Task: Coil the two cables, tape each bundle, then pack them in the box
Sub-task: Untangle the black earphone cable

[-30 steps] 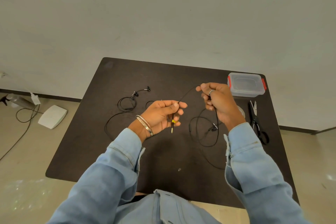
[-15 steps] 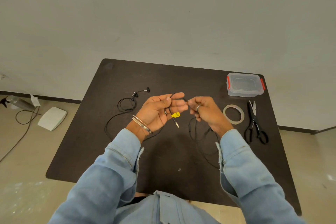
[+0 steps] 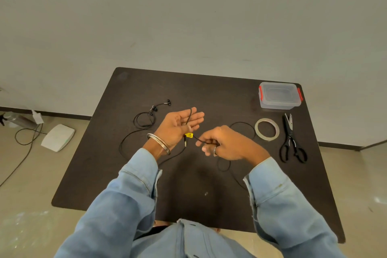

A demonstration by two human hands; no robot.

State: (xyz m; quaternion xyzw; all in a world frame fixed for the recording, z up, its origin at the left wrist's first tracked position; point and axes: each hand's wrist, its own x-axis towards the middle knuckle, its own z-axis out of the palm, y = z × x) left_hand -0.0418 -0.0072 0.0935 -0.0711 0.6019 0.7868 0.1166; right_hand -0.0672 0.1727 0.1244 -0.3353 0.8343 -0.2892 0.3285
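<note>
At the table's (image 3: 125, 174) centre, a cable (image 3: 190, 115) is laid across the flat, straight-fingered left hand (image 3: 178, 126) as a winding form, while its slack is pinched by the right hand (image 3: 222, 144). The other cable (image 3: 144, 119) lies at ten o'clock; tape (image 3: 267, 129) and box (image 3: 279, 95) wait toward two o'clock.

Left hand (image 3: 178, 124) palm-up, fingers straight — right hand (image 3: 222, 142) curled, pinching.

Hidden cable stretches
The cable (image 3: 240, 124) disappears beneath the right hand (image 3: 226, 144); the yellow tag (image 3: 189, 135) print is too small to read.
</note>
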